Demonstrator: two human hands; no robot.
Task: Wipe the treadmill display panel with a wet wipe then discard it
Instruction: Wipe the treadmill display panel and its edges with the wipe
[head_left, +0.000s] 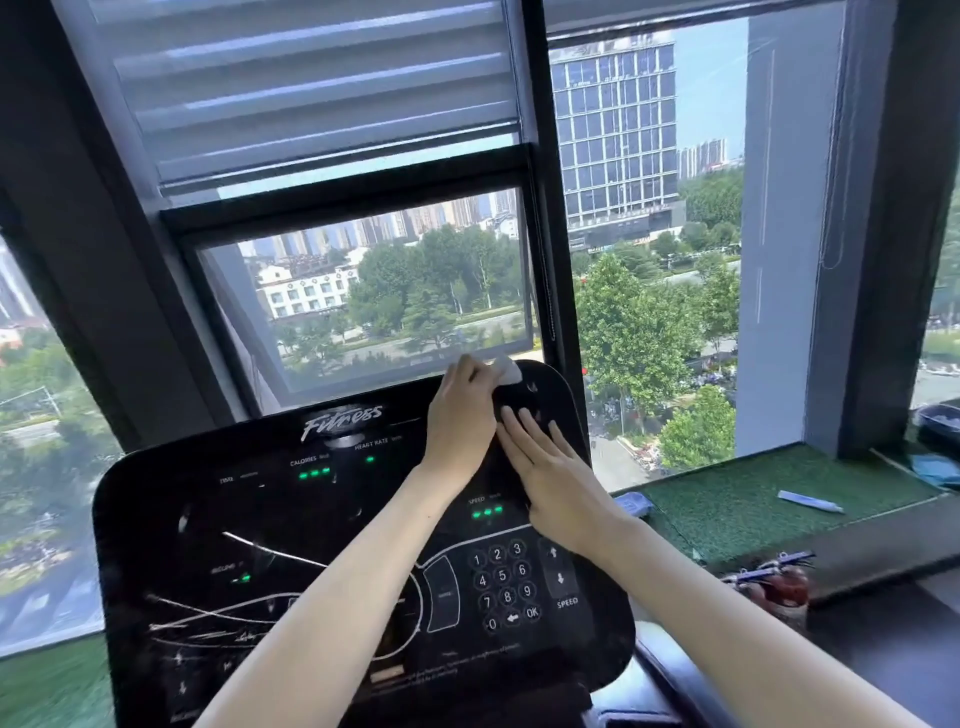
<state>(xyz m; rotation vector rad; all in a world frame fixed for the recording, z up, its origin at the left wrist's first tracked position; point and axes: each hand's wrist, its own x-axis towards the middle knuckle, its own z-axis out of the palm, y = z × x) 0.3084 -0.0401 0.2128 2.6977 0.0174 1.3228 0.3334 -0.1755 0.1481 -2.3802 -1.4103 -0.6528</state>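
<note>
The small crumpled white wet wipe (506, 371) sat at the upper right corner of the glossy black treadmill display panel (291, 525), pinched in the curled fingers of the left hand (460, 415). Just below it, the right hand (553, 467) lay flat on the panel, fingers straight (holding nothing). White lettering read "Fitness" at the top, then "CALORIES", "HEART RATE", "SPEED" and "INCLINE" beside green lights. A round-buttoned number keypad (501, 582) showed 0 to 9 and "OK". To the right, a white tube (810, 501) lay on the green turf sill (727, 514).
</note>
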